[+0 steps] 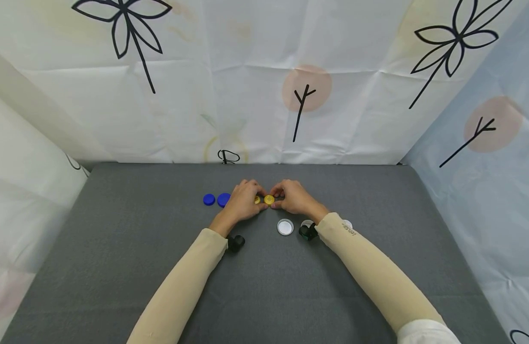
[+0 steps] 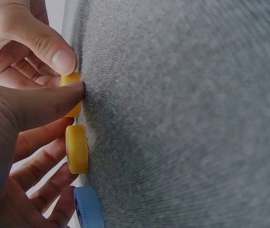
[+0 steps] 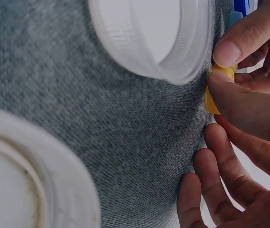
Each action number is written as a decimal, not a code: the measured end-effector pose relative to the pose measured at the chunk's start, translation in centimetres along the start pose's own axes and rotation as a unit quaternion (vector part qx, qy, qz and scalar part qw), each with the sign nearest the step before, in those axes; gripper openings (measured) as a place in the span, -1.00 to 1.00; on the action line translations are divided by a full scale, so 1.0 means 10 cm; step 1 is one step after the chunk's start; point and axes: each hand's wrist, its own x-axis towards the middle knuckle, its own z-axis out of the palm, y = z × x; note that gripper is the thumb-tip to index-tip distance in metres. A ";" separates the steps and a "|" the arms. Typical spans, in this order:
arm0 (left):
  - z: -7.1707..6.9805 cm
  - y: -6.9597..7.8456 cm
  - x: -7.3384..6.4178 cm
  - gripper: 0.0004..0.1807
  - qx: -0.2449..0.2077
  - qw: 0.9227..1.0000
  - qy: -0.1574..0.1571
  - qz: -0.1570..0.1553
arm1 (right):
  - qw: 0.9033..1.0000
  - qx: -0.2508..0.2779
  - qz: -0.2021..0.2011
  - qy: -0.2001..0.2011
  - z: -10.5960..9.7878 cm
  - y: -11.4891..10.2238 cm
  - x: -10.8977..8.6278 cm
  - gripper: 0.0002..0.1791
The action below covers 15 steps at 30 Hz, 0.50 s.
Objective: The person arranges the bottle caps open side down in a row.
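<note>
A yellow bottle cap [image 1: 269, 199] lies on the grey cloth between my hands. My left hand [image 1: 245, 200] pinches it from the left with thumb and index finger, and my right hand [image 1: 293, 198] pinches it from the right. Thumbs of both hands meet close together on its near side. Beneath my left hand sits a second yellow cap [image 2: 78, 149], mostly covered in the head view. Beside that stands a light blue cap [image 2: 89, 206], hidden from the head view. Two dark blue caps [image 1: 209, 199] [image 1: 223, 199] continue the row leftward.
Nearer to me lies a white cap [image 1: 285, 227], with two more white caps [image 1: 307, 223] [image 1: 348, 223] partly hidden by my right wrist and sleeve. Printed white cloth [image 1: 247, 95] hangs behind the table's far edge.
</note>
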 end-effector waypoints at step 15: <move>-0.05 0.02 -0.11 -0.63 -0.025 0.999 0.040 0.003 | 1.000 0.023 -0.008 0.017 -0.04 0.03 -0.14 -0.64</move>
